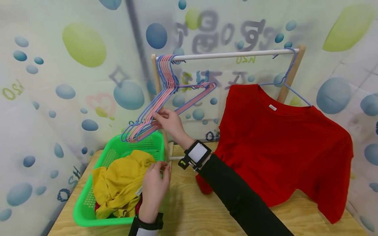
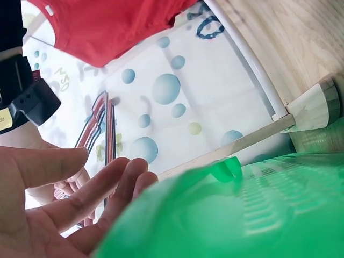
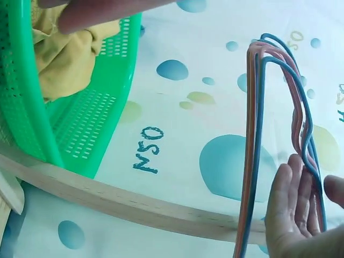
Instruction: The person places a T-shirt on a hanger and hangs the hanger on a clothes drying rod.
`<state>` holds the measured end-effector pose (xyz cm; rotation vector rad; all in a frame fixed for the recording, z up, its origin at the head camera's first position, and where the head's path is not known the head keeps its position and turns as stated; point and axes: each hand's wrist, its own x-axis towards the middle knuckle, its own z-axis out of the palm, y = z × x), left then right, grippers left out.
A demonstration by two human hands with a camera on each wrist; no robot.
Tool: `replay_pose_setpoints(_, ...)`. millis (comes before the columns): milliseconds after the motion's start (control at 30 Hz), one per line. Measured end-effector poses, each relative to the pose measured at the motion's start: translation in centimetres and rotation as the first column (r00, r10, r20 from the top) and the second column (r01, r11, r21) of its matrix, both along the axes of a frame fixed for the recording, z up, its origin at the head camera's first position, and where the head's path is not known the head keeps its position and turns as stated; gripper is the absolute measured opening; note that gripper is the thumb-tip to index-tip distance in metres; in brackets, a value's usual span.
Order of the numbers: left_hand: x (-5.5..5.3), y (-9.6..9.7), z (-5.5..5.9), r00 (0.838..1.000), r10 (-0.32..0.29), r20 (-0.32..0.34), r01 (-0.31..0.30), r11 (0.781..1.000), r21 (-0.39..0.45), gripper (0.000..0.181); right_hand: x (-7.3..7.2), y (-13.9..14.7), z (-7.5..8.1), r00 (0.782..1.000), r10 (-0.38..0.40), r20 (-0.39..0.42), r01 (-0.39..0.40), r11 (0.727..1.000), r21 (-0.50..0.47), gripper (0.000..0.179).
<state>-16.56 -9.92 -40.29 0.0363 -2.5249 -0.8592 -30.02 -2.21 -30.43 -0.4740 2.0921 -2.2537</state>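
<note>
Several blue and pink hangers [image 1: 169, 86] hang bunched at the left end of the rack. My right hand [image 1: 172, 125] touches their lower front part. In the right wrist view its fingers [image 3: 294, 191] lie nearly straight along the hanger wires, and the thumb stands apart on the other side. My left hand [image 1: 155, 188] is over the right side of the green basket [image 1: 81, 214], fingers loosely bent and holding nothing. A yellow garment [image 1: 119, 183] lies crumpled in the basket, with bits of dark red cloth under it.
A red shirt [image 1: 265, 150] on a blue hanger [image 1: 298, 93] hangs at the right end of the rack's white rod [image 1: 230, 55]. The rack's wooden posts stand on the wooden table [image 1: 189, 209]. A patterned sheet [image 1: 44, 131] covers the wall behind.
</note>
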Motion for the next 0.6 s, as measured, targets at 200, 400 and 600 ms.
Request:
replay_pose_setpoints(200, 0.0, 0.0, 0.0, 1.0, -0.008, -0.017, 0.008, 1.0, 0.002, 0.012, 0.2, 0.0, 0.6, 0.996, 0.028, 0.081, -0.024, 0.999, -0.048, 0.029)
replay_pose_setpoints(400, 0.1, -0.1, 0.0, 1.0, -0.006, 0.0, 0.006, 1.0, 0.013, 0.011, 0.9, 0.5, 1.0, 0.994, 0.04, 0.102, -0.033, 0.997, -0.069, 0.028)
replay_pose_setpoints(600, 0.1, -0.3, 0.1, 1.0, -0.003, 0.003, 0.003, 1.0, 0.01, 0.011, 1.6, 1.0, 1.8, 0.988, 0.071, 0.137, -0.052, 0.989, -0.135, 0.024)
